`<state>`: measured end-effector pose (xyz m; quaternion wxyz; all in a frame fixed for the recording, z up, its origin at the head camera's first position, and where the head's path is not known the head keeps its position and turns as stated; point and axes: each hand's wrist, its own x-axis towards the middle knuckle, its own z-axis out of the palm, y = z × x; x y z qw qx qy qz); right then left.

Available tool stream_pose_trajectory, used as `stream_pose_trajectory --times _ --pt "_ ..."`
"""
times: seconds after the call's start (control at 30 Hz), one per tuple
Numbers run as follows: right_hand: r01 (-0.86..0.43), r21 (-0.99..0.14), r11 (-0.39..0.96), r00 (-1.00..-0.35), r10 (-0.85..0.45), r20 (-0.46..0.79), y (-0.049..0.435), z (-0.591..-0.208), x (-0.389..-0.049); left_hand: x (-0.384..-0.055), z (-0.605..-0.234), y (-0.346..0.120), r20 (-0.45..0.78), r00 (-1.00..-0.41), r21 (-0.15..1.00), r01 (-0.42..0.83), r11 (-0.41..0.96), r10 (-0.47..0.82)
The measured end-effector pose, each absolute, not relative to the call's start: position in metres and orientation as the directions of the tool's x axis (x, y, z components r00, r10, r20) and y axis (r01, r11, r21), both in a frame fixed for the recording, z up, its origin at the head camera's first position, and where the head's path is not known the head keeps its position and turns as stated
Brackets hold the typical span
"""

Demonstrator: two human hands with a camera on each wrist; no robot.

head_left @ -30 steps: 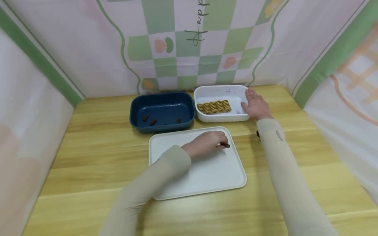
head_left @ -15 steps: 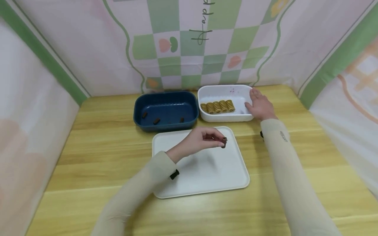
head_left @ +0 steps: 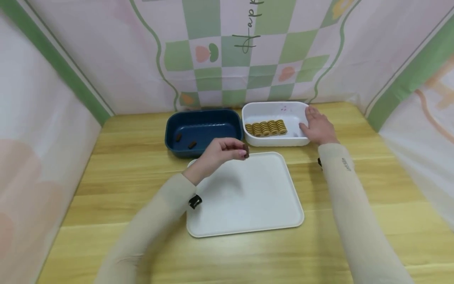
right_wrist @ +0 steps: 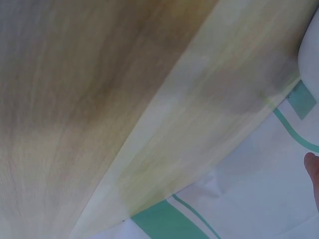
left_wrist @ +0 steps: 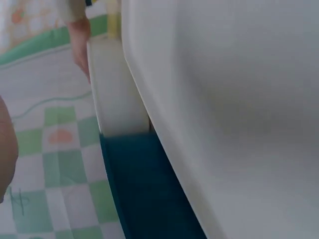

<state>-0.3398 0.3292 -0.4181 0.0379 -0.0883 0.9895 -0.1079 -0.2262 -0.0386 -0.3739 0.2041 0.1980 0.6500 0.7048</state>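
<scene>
Between thumb and fingertips, my left hand pinches a small dark brown ridged piece, like a bit of chocolate wafer. This hand is raised above the back of the white tray, overlapping the front of the dark blue container. Two similar brown pieces show inside that container; its front right part is hidden by the hand. My right hand rests on the right end of the white container, fingers along the rim and thumb over the inside. Rows of round sandwich biscuits fill its left half.
Both containers stand side by side at the back of the wooden table, close to a patterned curtain. The tray lies just in front of them. Curtains also hang along the left and right sides.
My left hand has moved left and back from over the tray's right side toward the blue container, the brown piece still pinched. The right hand stays on the white container.
</scene>
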Motion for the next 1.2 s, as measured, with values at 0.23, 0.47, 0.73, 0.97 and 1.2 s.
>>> stream_pose_trajectory --times 0.23,0.47,0.73,0.97,1.2 --pt "-0.156 -0.233 0.96 -0.981 -0.178 -0.072 0.331 -0.42 -0.337 -0.264 -0.384 -0.066 -0.089 -0.954 0.984 -0.039 0.176 0.285" --pt "-0.161 -0.225 0.961 -0.982 -0.178 -0.059 0.33 -0.418 -0.334 -0.297 -0.393 -0.093 -0.033 -0.999 0.593 0.015 0.805 0.043" --pt "-0.181 -0.229 0.956 -0.98 -0.196 -0.042 0.326 -0.422 -0.335 -0.311 -0.41 -0.083 -0.157 -0.987 0.308 -0.009 0.951 0.041" --pt "-0.186 -0.234 0.954 -0.979 -0.201 -0.038 0.322 -0.424 -0.337 -0.311 -0.419 -0.078 -0.164 -0.985 0.216 0.009 0.976 0.045" --pt "-0.202 -0.212 0.956 -0.977 -0.211 -0.02 0.324 -0.425 -0.339 -0.31 -0.412 -0.081 -0.176 -0.982 0.247 0.025 0.969 0.07"
